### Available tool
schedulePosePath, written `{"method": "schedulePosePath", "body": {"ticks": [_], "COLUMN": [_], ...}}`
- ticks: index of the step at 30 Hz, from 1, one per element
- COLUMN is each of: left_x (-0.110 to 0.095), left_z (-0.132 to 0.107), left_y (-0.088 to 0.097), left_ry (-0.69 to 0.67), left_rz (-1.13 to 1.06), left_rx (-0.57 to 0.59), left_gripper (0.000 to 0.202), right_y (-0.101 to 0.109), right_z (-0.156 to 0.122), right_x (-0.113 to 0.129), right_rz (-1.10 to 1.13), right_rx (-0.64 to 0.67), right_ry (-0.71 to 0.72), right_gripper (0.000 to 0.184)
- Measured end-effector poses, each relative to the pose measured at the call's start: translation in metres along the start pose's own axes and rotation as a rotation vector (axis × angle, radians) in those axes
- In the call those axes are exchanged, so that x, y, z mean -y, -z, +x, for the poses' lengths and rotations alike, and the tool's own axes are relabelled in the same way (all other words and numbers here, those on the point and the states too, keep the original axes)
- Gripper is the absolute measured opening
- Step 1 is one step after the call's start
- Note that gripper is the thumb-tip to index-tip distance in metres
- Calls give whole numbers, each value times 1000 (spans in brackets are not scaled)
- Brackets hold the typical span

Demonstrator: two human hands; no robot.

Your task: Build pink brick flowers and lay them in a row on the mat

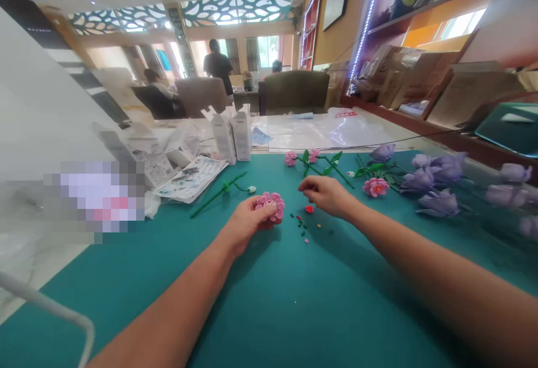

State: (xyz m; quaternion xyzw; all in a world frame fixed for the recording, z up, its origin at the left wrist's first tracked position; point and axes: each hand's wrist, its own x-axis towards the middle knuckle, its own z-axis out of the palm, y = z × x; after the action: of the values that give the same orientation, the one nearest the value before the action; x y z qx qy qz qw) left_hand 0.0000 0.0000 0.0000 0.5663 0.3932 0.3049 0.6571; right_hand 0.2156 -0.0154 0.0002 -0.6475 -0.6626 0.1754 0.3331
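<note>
My left hand [247, 219] grips a pink toy-brick flower [275, 200], its thumb across the pale centre. To the right, my right hand [325, 194] hangs above the mat with thumb and fingertips drawn together. Whether a small part is between them is too small to see. Just below those fingers lies a red piece [310, 209]. Several tiny green pieces [300, 224], a yellow piece [319, 226] and a small pink piece [306, 240] are scattered nearby. A green stem [214, 197] with a white bud lies beyond my left hand.
Finished pink flowers on green stems [313, 158] lie at the back, with another pink flower [376, 187] and several purple flowers [437, 203] at the right. White boxes [241, 133] and printed sheets [191, 180] occupy the back left. A white bent tube [50, 301] crosses the lower left. People sit and stand far behind.
</note>
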Motion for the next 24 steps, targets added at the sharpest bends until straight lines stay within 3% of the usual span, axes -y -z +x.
{"method": "schedulePosePath", "body": {"ticks": [4,9,16,20,24], "left_x": [-1,1,3,1,0], "left_z": [-2,0,2,1,0], "left_y": [-1,-1,0,-2,-3], "left_ry": [18,51,54,76,98], "left_rz": [-39,-73,-56,1,12], "left_rx": [-4,12,23,-1,-5], "left_gripper": [38,33,32,31,32], "right_y": [-6,-13,-14,-14,-12], "right_z": [-3,-8,-8,-9,-13], "right_x": [-16,-26,-26,-15,0], "right_rz": [-448,-470,27,456,625], "right_rx": [114,166,120,137,145], "right_ry": [84,88,-33,-82,-102], "right_gripper": [17,9,3,16,23]}}
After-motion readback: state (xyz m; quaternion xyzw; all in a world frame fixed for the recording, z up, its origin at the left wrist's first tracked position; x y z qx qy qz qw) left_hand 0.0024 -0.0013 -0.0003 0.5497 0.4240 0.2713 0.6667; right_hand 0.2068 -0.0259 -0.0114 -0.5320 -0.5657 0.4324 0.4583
